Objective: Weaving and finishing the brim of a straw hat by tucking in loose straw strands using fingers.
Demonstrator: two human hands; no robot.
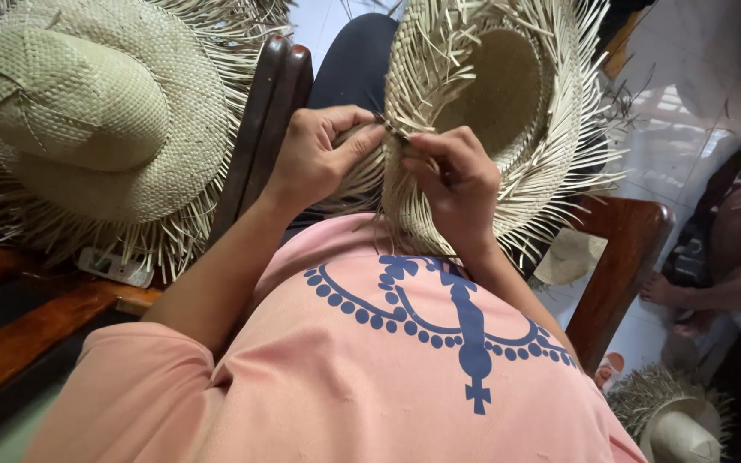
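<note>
We held the unfinished hat (pixel 482 111) on our lap, crown opening turned toward us, its brim still ending in loose straw all round. Our left hand (pixel 315 159) pinched the brim edge at about nine o'clock of the opening, thumb pressed over the strands, and our right hand (pixel 456 184) gripped a few strands (pixel 394 137) between fingertips just beside it, the two hands nearly touching. We judged the step in hand to be plaiting the brim edge, with most of the rim still unbound. The next move seemed to call for keeping the pinch firm while one strand was folded across its neighbours, so the weave would not slacken. At ten o'clock of us a finished-looking hat (pixel 87 111) with a frayed rim lay on a wooden bench (pixel 36 334). At four o'clock another hat (pixel 675 420) sat on the floor, and at three o'clock a seated person's foot (pixel 666 291) showed.
</note>
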